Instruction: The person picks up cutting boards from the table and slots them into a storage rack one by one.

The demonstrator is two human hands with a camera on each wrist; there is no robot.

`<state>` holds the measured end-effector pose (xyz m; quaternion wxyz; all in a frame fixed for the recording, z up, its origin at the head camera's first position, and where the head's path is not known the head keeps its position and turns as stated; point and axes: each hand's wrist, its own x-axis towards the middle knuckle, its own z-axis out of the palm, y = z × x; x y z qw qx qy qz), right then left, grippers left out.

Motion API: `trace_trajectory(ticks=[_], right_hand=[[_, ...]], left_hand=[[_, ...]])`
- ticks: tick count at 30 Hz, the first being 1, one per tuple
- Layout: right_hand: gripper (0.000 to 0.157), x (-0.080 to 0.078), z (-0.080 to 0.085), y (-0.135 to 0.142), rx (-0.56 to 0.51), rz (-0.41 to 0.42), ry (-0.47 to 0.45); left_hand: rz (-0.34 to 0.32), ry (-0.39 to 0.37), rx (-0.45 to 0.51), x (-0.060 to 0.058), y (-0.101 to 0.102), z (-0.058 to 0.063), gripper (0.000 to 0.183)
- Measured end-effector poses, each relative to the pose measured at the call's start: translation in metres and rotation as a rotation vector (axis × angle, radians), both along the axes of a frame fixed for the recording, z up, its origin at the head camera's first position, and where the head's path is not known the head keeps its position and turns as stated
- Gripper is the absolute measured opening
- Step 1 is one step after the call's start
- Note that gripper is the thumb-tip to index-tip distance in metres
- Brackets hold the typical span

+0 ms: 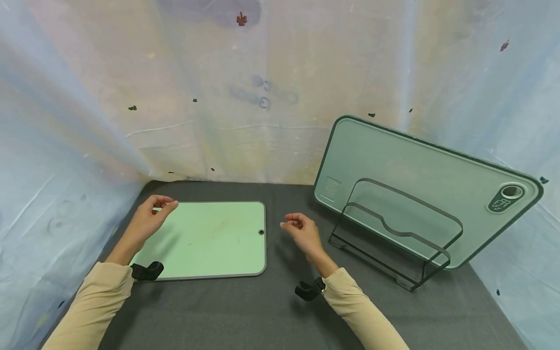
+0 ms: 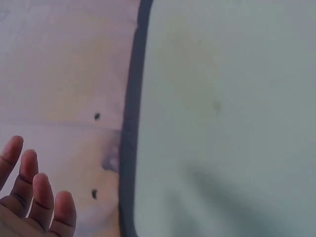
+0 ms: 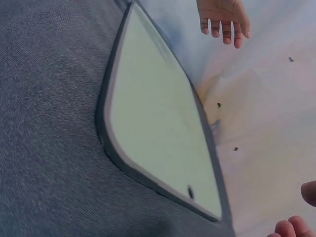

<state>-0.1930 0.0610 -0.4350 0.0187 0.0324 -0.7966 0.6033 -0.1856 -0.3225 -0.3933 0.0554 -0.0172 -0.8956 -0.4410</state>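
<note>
A pale green cutting board with a grey rim and a small hole near its right edge lies flat on the dark cloth. Over its left end hovers my left hand, fingers loosely bent and holding nothing; its shadow falls on the board. My right hand is raised off the board's right edge, also holding nothing, with relaxed fingers. In the right wrist view, the board appears in full, the left hand beyond it. Fingers of the left hand show at the lower left of the left wrist view.
At the right a larger green cutting board with a dark rim and a handle hole leans in a dark metal rack. A pale patterned curtain hangs behind the dark cloth and along both sides.
</note>
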Motion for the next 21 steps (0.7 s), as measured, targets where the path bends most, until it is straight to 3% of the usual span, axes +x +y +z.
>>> trace_trajectory(ticks=[11, 21], right_hand=[[0.032, -0.002, -0.015, -0.016, 0.044, 0.025, -0.042], [0.03, -0.011, -0.026, -0.032, 0.087, 0.026, -0.081]], left_hand=[[0.055, -0.021, -0.062, -0.001, -0.028, -0.025, 0.061], [0.074, -0.09, -0.079, -0.001, -0.056, -0.04, 0.069]])
